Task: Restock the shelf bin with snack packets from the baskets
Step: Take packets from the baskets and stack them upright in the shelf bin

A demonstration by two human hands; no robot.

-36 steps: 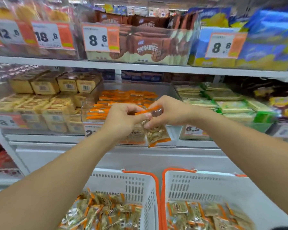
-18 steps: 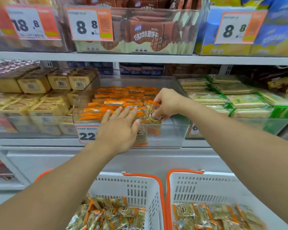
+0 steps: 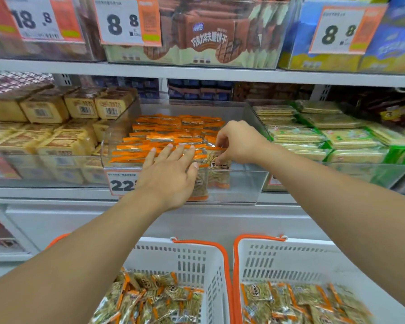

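Snack packets [image 3: 154, 298] fill your two baskets [image 3: 197, 260] nearest you; beyond, your left hand [image 3: 167, 176] lies flat, fingers straight, over the bin's [image 3: 243, 183] front rows; your right hand [image 3: 237, 143] pinches one packet [image 3: 218, 160] there; they look light, crinkly, slippery; hold the sealed orange edge.

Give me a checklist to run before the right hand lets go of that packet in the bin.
1. Packet inside clear bin: ok, at the front row.
2. Right hand pinches the packet: ok.
3. Left hand holds the row, fingers straight: ok.
4. Packet upright like the others: cannot tell, the hands hide it.
5. Space right of the packet: ok, bin is bare there.
6. Stock left in left basket and right basket: ok.
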